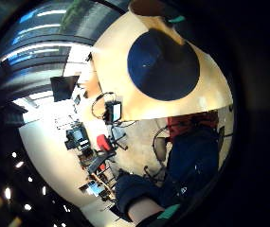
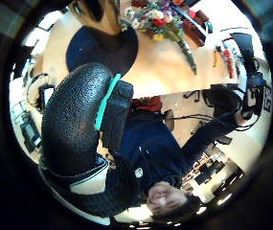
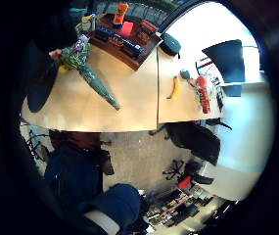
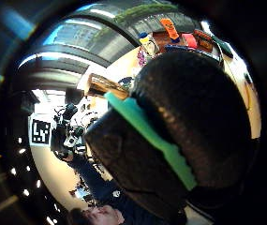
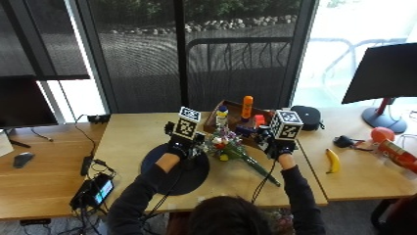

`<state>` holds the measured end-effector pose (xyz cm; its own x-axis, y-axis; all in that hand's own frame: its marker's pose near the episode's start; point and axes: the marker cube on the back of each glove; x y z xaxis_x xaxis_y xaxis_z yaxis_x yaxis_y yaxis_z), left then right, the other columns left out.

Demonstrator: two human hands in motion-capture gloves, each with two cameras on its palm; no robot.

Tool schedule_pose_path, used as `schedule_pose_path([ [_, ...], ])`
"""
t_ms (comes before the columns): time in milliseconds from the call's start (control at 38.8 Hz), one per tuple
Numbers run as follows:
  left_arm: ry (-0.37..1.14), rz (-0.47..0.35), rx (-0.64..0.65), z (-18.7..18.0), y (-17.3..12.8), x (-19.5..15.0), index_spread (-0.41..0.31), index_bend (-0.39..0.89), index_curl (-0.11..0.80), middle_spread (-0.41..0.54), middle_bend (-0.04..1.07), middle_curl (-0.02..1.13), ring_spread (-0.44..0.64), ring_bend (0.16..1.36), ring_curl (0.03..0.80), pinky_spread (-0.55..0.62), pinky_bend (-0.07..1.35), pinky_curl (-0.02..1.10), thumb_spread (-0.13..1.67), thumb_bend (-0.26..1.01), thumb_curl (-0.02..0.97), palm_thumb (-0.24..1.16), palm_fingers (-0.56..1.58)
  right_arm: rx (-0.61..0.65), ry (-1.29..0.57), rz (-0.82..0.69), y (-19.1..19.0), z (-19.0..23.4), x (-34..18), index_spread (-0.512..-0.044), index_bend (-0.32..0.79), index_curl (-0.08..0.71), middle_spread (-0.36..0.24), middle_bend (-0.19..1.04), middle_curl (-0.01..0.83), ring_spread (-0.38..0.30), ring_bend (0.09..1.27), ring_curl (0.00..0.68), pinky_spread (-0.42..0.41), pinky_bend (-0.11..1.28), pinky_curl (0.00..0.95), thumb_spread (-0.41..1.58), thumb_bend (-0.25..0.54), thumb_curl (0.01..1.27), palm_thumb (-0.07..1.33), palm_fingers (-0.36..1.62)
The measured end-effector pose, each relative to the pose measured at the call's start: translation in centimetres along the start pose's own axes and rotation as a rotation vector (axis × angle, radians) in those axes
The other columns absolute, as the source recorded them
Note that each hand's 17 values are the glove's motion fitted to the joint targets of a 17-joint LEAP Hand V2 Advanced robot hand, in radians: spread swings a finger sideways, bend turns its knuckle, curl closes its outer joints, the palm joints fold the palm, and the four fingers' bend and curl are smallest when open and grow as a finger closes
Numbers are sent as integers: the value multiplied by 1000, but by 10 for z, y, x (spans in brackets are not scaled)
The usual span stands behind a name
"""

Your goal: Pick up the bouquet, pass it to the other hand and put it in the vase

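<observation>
**Bouquet on table, both hands raised above it**

Bouquet (image 5: 236, 152) lies flat on the wooden table (image 5: 137, 132), between the hands; flower heads toward the navy round mat (image 5: 189, 174), wrapped stem pointing at the table's near edge, person's right. Vase (image 2: 108, 19) stands on the mat, mostly cropped. Left hand (image 5: 180, 146) and right hand (image 5: 277, 145): finger state can't be made out, neither touches the bouquet. Tray of bottles (image 5: 238, 120) behind.

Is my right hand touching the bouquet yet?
Apart. The right little finger side palm view shows the bouquet lying alone on the table, clear of the right hand.
</observation>
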<state>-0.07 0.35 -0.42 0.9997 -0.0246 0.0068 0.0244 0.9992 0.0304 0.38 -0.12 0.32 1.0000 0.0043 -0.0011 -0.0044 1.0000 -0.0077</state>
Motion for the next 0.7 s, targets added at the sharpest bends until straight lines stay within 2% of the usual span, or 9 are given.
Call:
schedule_pose_path([
  [26,-2,-4,10,-1,0,0,-21,223,66,86,146,29,96,398,74,113,347,78,455,99,33,153,437,1,0,-1,0,0,1,-191,102,21,-45,246,64,-15,370,69,37,360,81,428,111,20,169,405],
  [129,-15,-16,93,-4,2,-1,-30,210,121,120,153,86,139,446,147,158,368,150,735,99,60,161,403,9,0,-6,0,1,4,-272,108,70,-101,248,115,-16,418,139,58,388,152,710,116,34,183,354],
  [284,54,6,161,2,3,-7,-37,196,184,142,157,128,172,470,189,195,375,203,979,85,100,163,378,6,5,-8,2,-2,1,-334,116,103,-143,258,168,-20,443,182,72,404,204,974,105,57,184,317],
  [361,89,24,184,6,3,-11,-45,198,211,138,166,147,181,471,200,199,368,217,1054,77,117,167,384,23,-14,-19,5,-4,-2,-347,118,115,-156,270,193,-13,443,195,76,403,219,1053,95,68,181,307],
  [387,98,30,193,7,2,-12,-46,198,221,137,171,153,180,472,203,201,362,221,1074,74,122,167,388,30,-20,-21,5,-4,-3,-349,124,121,-160,314,212,-13,439,197,77,380,217,1075,92,72,181,340],
  [490,152,60,231,14,-4,-11,-50,197,251,126,177,176,182,466,212,200,351,237,1137,60,142,168,400,35,-41,-28,3,-3,-5,-350,104,125,-144,355,247,-23,474,214,81,362,225,1144,76,87,175,403],
  [619,247,133,318,17,-11,5,-53,175,275,113,181,204,172,472,228,192,346,256,1189,51,167,187,422,-28,-28,7,-3,0,1,-356,-6,89,-94,278,254,-32,568,263,82,483,284,1114,20,109,133,267],
  [697,271,166,348,16,-13,15,-52,153,280,108,181,218,160,480,236,180,354,270,1209,47,181,201,427,-41,-18,64,-8,-2,9,-332,-3,71,-72,269,268,-27,608,284,102,556,310,1084,10,134,154,252],
])
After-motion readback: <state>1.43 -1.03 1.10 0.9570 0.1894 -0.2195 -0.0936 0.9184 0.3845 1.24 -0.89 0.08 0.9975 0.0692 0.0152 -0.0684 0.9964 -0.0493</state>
